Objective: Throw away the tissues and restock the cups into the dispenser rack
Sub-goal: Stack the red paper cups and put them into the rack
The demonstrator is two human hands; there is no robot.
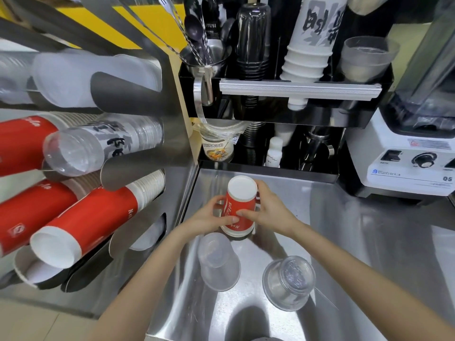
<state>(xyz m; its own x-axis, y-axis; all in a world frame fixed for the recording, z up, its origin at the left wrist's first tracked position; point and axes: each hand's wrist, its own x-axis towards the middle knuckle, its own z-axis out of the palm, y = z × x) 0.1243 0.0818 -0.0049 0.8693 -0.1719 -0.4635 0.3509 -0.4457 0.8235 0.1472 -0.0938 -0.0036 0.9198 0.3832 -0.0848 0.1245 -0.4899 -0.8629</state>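
An upside-down stack of red paper cups (240,205) with white bases stands on the steel counter (344,242). My left hand (209,216) grips its left side and my right hand (270,209) grips its right side. Closer to me stand an inverted frosted plastic cup (218,262) and an inverted clear plastic cup (289,281). On the left, the metal dispenser rack (138,166) holds slanted stacks of red cups (81,222), printed clear cups (98,146) and frosted cups (73,75). No tissues are visible.
A black shelf unit (283,114) at the back holds black and white cup stacks, a utensil cup and small bottles. A white blender base (403,166) stands at the right. A printed cup with a plastic bag (218,146) sits at the shelf's lower left.
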